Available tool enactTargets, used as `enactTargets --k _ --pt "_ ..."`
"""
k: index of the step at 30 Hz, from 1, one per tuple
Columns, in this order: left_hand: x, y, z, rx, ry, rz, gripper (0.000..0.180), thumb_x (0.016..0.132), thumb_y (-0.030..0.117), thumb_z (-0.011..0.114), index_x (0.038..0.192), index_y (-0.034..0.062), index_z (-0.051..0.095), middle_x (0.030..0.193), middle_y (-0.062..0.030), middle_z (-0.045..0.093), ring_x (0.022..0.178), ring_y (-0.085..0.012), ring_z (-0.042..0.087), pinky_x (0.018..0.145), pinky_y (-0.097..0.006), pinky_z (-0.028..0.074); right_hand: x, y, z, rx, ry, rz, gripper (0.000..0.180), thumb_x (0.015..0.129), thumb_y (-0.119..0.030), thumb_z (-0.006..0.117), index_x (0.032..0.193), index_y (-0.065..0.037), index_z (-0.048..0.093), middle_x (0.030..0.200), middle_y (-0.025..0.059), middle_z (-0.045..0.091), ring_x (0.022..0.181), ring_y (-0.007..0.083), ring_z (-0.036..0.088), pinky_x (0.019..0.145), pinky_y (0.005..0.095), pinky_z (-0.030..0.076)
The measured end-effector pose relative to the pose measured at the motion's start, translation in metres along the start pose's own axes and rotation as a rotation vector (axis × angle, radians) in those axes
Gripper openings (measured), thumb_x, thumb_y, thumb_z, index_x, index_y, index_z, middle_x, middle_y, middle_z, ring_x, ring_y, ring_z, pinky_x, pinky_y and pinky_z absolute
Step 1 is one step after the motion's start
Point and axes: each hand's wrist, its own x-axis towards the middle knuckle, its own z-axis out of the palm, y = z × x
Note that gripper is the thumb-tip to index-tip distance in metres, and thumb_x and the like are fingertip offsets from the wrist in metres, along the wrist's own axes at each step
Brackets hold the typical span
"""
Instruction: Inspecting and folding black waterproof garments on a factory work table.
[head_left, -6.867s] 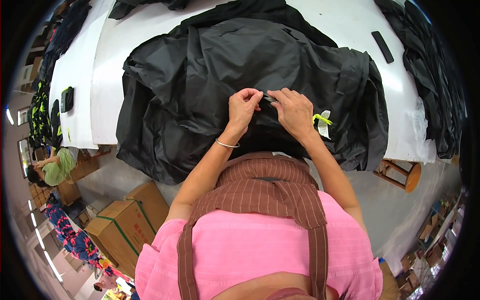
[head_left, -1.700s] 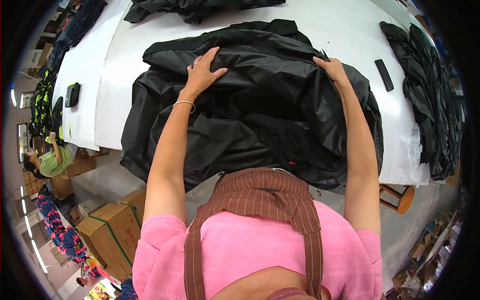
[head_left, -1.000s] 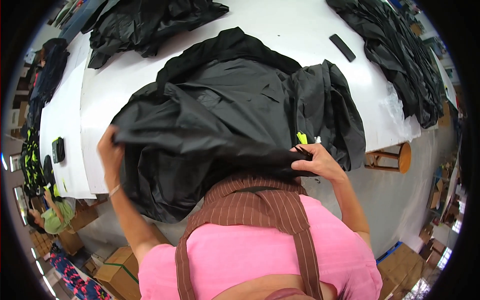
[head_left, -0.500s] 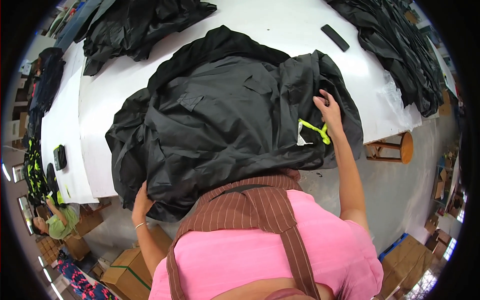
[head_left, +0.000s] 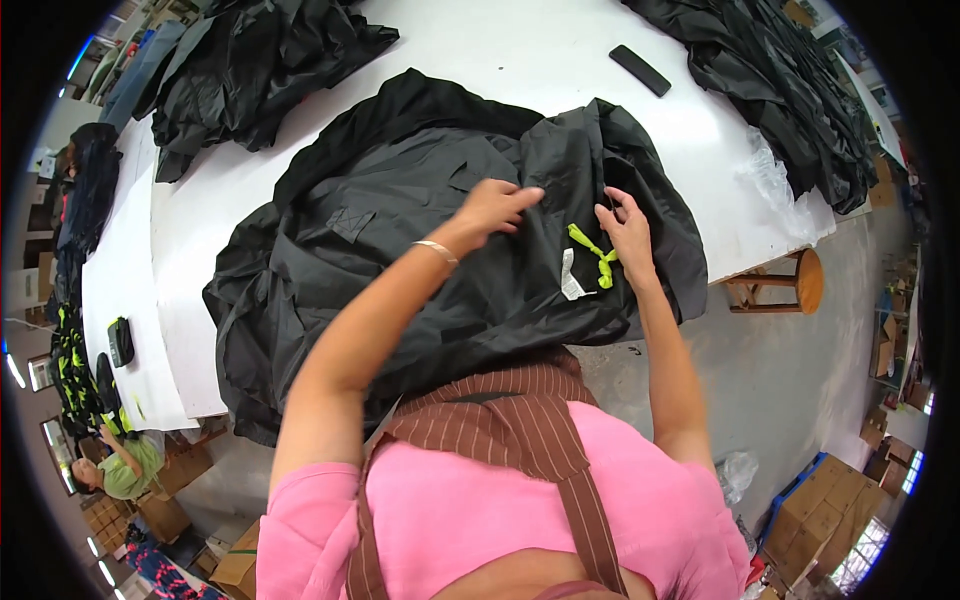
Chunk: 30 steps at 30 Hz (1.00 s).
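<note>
A large black garment (head_left: 400, 270) of thin, slightly shiny cloth lies spread and wrinkled on the white table, part of it hanging over the near edge. My left hand (head_left: 498, 208) reaches across its middle, fingers stretched toward the right, with nothing seen in them. At the right side, my right hand (head_left: 628, 235) has thumb and fingers curled at a fold of the cloth and appears to pinch it. Just left of that hand are a knotted neon-yellow strip (head_left: 597, 256) and a white label (head_left: 571, 276), both on the garment.
More black garments are heaped at the far left (head_left: 265, 80) and far right (head_left: 770, 90). A dark flat bar (head_left: 640, 70) lies on the white table (head_left: 480, 60). Clear plastic (head_left: 775, 185) sits by the right edge, above a wooden stool (head_left: 785, 285). Another person (head_left: 125, 470) is at far left.
My left hand has left the garment's lower left edge and come up over its middle, near my right hand. The right hand stays at the same fold; the view has shifted slightly.
</note>
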Motion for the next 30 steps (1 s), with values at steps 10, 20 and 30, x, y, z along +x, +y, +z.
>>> enactTargets --k 10,20,30 --pt "0.014 -0.016 0.037 -0.576 -0.014 0.097 0.016 0.081 0.002 0.066 0.096 -0.0035 0.065 0.09 -0.0063 0.067 0.077 -0.0112 0.062 0.072 -0.025 0.05 -0.008 -0.036 0.006 -0.366 0.022 -0.402 0.028 0.085 -0.016 0.063 0.111 -0.008 0.058 0.088 0.0099 0.064 0.081 0.0222 0.061 0.074 0.0294 0.047" --pt "0.001 -0.016 0.037 -0.734 -0.077 0.112 0.017 0.081 0.0 0.066 0.098 -0.0024 0.064 0.093 -0.0068 0.067 0.08 -0.0115 0.062 0.075 -0.025 0.05 0.004 -0.044 0.018 -0.517 0.039 -0.607 0.016 0.08 -0.021 0.067 0.089 -0.01 0.059 0.073 0.0061 0.06 0.07 0.0256 0.059 0.063 0.0366 0.044" --pt "-0.015 -0.04 0.067 -0.138 0.131 0.374 0.012 0.074 0.004 0.07 0.078 -0.0022 0.06 0.07 -0.0052 0.062 0.063 -0.0085 0.05 0.059 -0.028 0.045 0.003 -0.073 0.021 -0.181 0.022 -0.416 0.019 0.083 -0.013 0.066 0.1 -0.005 0.062 0.083 0.007 0.063 0.074 0.017 0.061 0.068 0.0269 0.047"
